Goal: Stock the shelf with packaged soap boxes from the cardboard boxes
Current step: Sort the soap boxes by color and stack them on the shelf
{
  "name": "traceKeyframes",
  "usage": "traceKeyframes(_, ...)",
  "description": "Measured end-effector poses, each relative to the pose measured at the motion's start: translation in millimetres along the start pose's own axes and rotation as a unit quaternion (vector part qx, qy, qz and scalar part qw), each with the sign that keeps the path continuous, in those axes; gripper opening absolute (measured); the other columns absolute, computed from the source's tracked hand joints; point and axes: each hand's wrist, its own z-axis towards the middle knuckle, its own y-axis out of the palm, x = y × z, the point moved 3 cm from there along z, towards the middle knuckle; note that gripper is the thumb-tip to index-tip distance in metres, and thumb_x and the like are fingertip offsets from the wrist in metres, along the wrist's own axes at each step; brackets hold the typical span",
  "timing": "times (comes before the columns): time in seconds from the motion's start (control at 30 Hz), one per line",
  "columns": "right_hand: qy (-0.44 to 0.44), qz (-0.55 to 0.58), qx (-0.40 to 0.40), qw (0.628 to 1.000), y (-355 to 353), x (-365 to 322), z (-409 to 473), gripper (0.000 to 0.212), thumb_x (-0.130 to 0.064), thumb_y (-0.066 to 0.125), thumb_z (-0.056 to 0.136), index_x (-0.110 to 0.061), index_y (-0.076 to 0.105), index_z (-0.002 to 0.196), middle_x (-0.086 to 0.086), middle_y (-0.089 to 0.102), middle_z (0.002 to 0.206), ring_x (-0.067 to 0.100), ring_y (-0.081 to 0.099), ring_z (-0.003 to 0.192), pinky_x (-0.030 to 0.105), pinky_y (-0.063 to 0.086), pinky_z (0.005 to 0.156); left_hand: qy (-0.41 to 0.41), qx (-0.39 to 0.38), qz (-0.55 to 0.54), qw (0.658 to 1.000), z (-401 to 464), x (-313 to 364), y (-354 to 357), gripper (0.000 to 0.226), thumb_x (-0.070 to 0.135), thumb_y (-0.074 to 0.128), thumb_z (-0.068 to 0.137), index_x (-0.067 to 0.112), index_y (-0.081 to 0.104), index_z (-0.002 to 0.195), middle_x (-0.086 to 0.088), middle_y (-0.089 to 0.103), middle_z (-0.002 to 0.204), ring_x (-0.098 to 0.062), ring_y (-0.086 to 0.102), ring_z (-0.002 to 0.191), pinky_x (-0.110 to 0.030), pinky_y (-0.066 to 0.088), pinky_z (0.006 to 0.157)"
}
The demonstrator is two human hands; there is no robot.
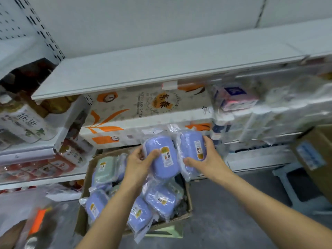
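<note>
My left hand (139,163) grips a purple soap box in a clear plastic wrap (162,155), held upright above the open cardboard box (187,211). My right hand (206,159) grips a second wrapped purple soap box (191,144) right beside the first. Both are lifted in front of the shelves. Inside the cardboard box lie several more wrapped soap boxes, purple ones (159,200) and a pale green one (104,169). An empty white shelf board (143,69) runs across above.
Packs of paper rolls with orange print (136,112) fill the shelf under the white board. Wrapped tissue packs (269,112) sit to the right, bottles and cartons (23,121) to the left. A second cardboard box (312,159) and a stool (301,186) stand at right.
</note>
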Motion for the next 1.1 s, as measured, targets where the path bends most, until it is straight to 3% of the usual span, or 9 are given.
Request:
traceKeyframes(0.17,0.023,0.043,0.031,0.998,-123,29,-14,0.084,-0.037,0.08,0.076,-0.03,0.029,0.143,-0.017,0.056,0.118,-0.01,0.056,0.094,0.01,0.042,0.072,-0.031,-0.061,-0.046,0.997,-2,23,129,0.021,0.018,0.072,0.085,0.009,0.062,0.102,-0.015,0.073,0.102,-0.027,0.071,0.09,-0.042,0.058,0.082)
traceKeyframes(0.33,0.069,0.104,0.059,0.99,-258,82,-33,0.091,-0.056,0.08,0.058,-0.034,0.036,0.134,-0.007,0.065,0.114,0.008,0.067,0.096,0.026,0.051,0.081,-0.089,-0.126,-0.082,0.985,-20,26,290,0.045,0.015,0.067,0.088,-0.002,0.05,0.125,-0.023,0.069,0.111,-0.035,0.07,0.095,-0.046,0.058,0.08)
traceKeyframes(0.43,0.083,0.125,0.08,0.985,-337,116,-49,0.084,-0.05,0.082,0.066,-0.025,0.039,0.133,0.0,0.065,0.118,0.015,0.067,0.1,0.035,0.053,0.089,-0.104,-0.174,-0.058,0.978,-37,19,386,0.043,0.018,0.067,0.09,0.0,0.048,0.124,-0.022,0.068,0.114,-0.035,0.069,0.098,-0.05,0.056,0.086)
traceKeyframes(0.57,0.106,0.112,0.127,0.98,-429,161,-70,0.104,-0.065,0.075,0.049,-0.023,0.038,0.136,-0.004,0.06,0.124,0.01,0.063,0.108,0.037,0.049,0.099,-0.131,-0.285,-0.017,0.949,-65,3,497,0.03,0.021,0.064,0.092,0.014,0.049,0.118,-0.01,0.072,0.105,-0.021,0.072,0.076,-0.033,0.056,0.055)
traceKeyframes(0.63,0.122,0.117,0.145,0.975,-464,184,-79,0.102,-0.066,0.074,0.048,-0.025,0.04,0.135,-0.004,0.06,0.123,0.011,0.063,0.106,0.037,0.05,0.098,-0.15,-0.314,-0.022,0.937,-75,-3,539,0.033,0.017,0.065,0.092,0.022,0.05,0.121,-0.006,0.075,0.098,-0.021,0.073,0.075,-0.031,0.055,0.051)
traceKeyframes(0.8,0.178,0.155,0.188,0.953,-531,238,-92,0.09,-0.068,0.072,0.058,-0.029,0.039,0.132,0.0,0.06,0.118,0.012,0.065,0.096,0.023,0.052,0.074,-0.161,-0.317,-0.003,0.935,-78,-18,632,0.041,0.009,0.07,0.087,0.013,0.053,0.124,-0.013,0.073,0.105,-0.027,0.074,0.08,-0.033,0.056,0.055)
traceKeyframes(0.93,0.215,0.169,0.267,0.924,-587,283,-85,0.091,-0.077,0.062,0.062,-0.027,0.041,0.135,0.002,0.058,0.126,0.018,0.063,0.104,0.036,0.051,0.09,-0.176,-0.34,0.013,0.924,-68,-30,710,0.023,0.011,0.067,0.089,0.0,0.065,0.109,-0.018,0.075,0.095,-0.026,0.073,0.076,-0.033,0.06,0.06)
traceKeyframes(1.03,0.242,0.195,0.313,0.897,-624,316,-67,0.092,-0.085,0.056,0.054,-0.029,0.046,0.126,0.0,0.059,0.124,0.022,0.063,0.105,0.045,0.051,0.095,-0.211,-0.336,0.004,0.918,-44,-46,770,0.045,0.018,0.072,0.086,-0.003,0.057,0.122,-0.022,0.071,0.108,-0.036,0.07,0.095,-0.039,0.06,0.07)
traceKeyframes(1.1,0.251,0.222,0.33,0.883,-645,340,-50,0.093,-0.086,0.053,0.051,-0.028,0.048,0.123,0.002,0.061,0.123,0.024,0.064,0.103,0.04,0.054,0.084,-0.232,-0.344,0.021,0.909,-28,-61,810,0.052,0.025,0.071,0.085,0.0,0.055,0.128,-0.02,0.07,0.112,-0.037,0.067,0.106,-0.042,0.058,0.08)
